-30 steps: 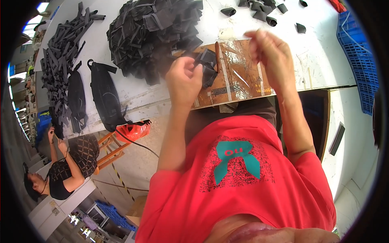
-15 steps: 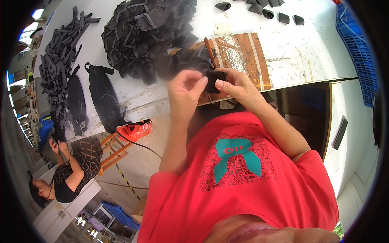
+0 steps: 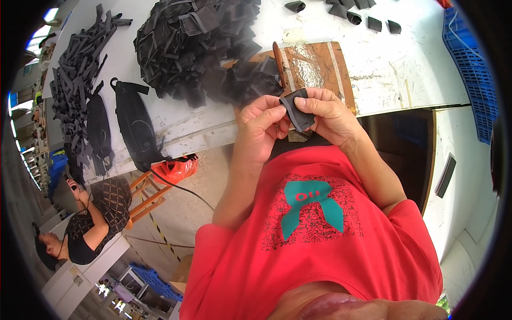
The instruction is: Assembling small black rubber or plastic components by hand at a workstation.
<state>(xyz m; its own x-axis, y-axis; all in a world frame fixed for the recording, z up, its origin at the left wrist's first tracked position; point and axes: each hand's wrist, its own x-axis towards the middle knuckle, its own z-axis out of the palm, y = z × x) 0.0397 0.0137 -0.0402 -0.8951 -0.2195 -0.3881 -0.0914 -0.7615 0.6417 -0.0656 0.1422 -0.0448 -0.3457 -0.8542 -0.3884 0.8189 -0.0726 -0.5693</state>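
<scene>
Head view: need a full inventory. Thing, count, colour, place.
Fabric piece: one, black, between both grips
Fabric heap: one, uncountable pieces, black, table's upper middle
Strips: uncountable, dark grey, table's left
Pouches: two, black, right of strips
Loose pieces: several, black, top edge
Board: one, brown, table's near edge
Stick: one, reddish brown, on board
Table: one, white, centre
Blue crate: one, blue, right
Bar: one, dark, lower right
Bag: one, red, below pouches
Stool: one, wooden brown, beside bag
Co-worker: one, dark clothing, left
Far-left background: too small to tell
Shirt: one, red, lower middle
Left grip: one, bare, on piece
Right grip: one, bare, on piece
</scene>
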